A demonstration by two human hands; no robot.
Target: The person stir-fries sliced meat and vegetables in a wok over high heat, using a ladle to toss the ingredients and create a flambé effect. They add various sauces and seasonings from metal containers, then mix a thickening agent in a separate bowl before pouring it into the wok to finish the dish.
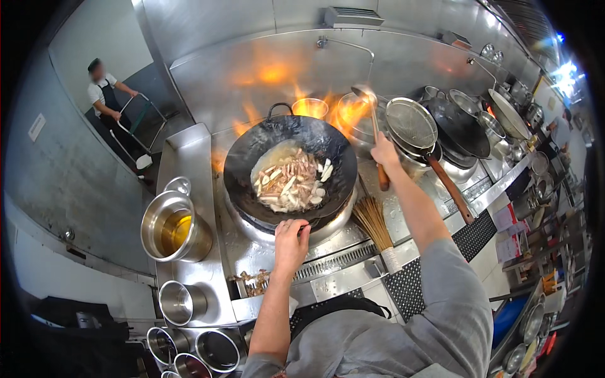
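Note:
A black wok [241, 156] rests on the burner ring, with flames along its far side. In it lie sliced meat [279, 184] and white slices [326, 170] in liquid. My left hand [291, 243] grips the wok's near handle, which is mostly hidden by the fingers. My right hand [385, 152] holds a ladle [374, 113] by its long handle, right of the wok. The ladle's bowl is over the metal pots behind, near the flames. A bamboo wok brush [373, 219] lies on the stove, right of the wok.
A steel pot of yellow oil [177, 231] and a smaller steel pot [177, 302] stand at left. A mesh strainer [411, 124] and another wok [453, 123] are at right. A bent faucet [352, 43] extends from the back wall. Beyond the left counter, a person holds a metal trolley frame [137, 113].

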